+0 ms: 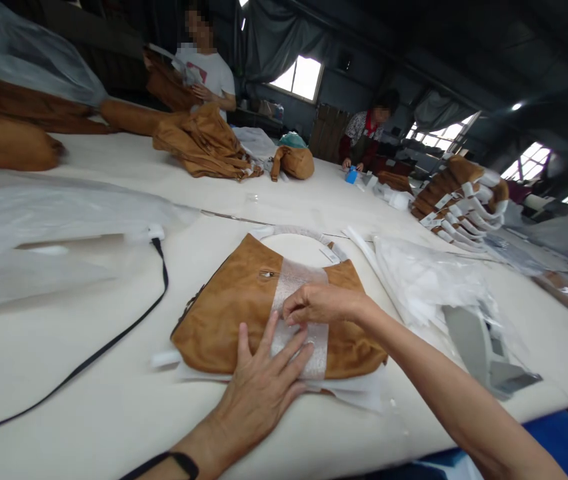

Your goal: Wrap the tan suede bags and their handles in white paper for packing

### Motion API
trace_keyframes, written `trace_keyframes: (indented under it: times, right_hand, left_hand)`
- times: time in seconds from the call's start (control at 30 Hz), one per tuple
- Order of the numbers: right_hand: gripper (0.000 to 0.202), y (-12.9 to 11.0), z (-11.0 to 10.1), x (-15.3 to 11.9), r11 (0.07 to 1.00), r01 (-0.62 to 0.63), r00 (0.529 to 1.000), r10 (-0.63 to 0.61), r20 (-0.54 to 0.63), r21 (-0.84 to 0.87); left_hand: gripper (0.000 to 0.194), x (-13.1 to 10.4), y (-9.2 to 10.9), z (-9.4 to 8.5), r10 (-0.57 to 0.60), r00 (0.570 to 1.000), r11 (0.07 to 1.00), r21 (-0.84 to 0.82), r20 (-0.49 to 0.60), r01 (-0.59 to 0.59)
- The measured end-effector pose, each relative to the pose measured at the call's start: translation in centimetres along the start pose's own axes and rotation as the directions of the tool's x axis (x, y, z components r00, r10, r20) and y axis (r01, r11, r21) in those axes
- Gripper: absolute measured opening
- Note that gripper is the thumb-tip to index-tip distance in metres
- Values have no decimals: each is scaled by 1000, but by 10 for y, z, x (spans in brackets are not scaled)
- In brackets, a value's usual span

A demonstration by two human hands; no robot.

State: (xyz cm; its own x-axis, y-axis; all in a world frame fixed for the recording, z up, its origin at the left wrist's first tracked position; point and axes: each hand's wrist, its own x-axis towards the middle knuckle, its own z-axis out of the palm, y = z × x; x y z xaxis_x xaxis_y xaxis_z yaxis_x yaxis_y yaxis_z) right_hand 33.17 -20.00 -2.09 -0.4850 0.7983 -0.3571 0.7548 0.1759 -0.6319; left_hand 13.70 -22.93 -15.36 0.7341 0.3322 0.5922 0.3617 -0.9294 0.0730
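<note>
"In the head view, where is the brown bag (pixel 224 313)?"

"It lies flat on the pale table (pixel 114 400), directly in front of the person, with both hands at it."

"How far along are things?"

"Judging by what shows, partway. A translucent wrap (pixel 297 270) already runs down over the middle of the bag's front, and the handle (pixel 294 231) looks covered in whitish material. Whether the wrap is fastened, I can't tell; the fingers hide that part. The bag itself has no plastic cover over it."

"And the hands?"

"The left hand (pixel 264 383) is spread, fingers apart, resting on the lower front and the wrap, grasping nothing. The right hand (pixel 319 303) is bent over the wrap with its fingers curled in. I can't tell whether it pinches anything."

"How does the bag look?"

"Tan-brown, wide, softly creased at the right, with a curved, dipped top edge. There's a small metal fitting (pixel 267 274) near the top, left of the wrap, and a white tag (pixel 330 255) by the handle's right end. Thin white sheeting (pixel 359 393) sticks out from under its lower edge."
</note>
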Motion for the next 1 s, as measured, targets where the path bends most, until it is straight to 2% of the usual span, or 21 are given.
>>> trace_keyframes:
  times: [0.1, 0.23, 0.43, 0.57, 0.67, 0.77, 0.83, 0.87, 0.9, 1.0]
  right_hand:
    - [16, -3, -2, 4, 967, -67, 998, 66, -9, -247]
    - [16, -11, 2, 7, 862, -101, 995, 92, -43, -496]
    - [23, -23, 15, 16, 730, -198, 978, 191, -83, -654]
    - [23, -21, 18, 18, 705, -268, 963, 206, -172, -656]
    - [36, -18, 14, 8, 675, -364, 928, 208, -309, -642]
    - [32, -18, 21, -13, 685, -473, 824, 123, -552, -554]
    - [35, -15, 39, -25, 743, -447, 751, 9, -660, -498]
    - [39, -11, 50, -30, 777, -405, 737, -34, -675, -482]
    - [44, -5, 62, -33, 811, -357, 744, -53, -666, -463]
    - [60, 14, 87, -34, 906, -254, 834, 29, -550, -338]
  left_hand:
    - [45, 0, 1, -1, -4, 1000, 1000, -13, -2, 4]
    - [45, 1, 1, -2, -10, 1000, 999, -41, -4, 10]
    - [43, 0, 1, 0, -2, 1000, 999, -54, -10, 2]
    - [43, 1, 0, 0, 5, 1000, 1000, -30, -22, -6]
    - [43, 1, -2, 0, 24, 999, 999, -29, -40, -25]
    - [42, 0, -2, 3, 22, 998, 999, -27, -66, -24]
    - [44, 0, -3, 6, 21, 997, 999, -26, -70, -23]
    - [44, -1, -3, 8, 23, 997, 999, -30, -70, -25]
    - [43, -1, -3, 9, 24, 997, 999, -35, -72, -26]
    - [40, 0, -5, 8, 48, 995, 999, -20, -91, -50]
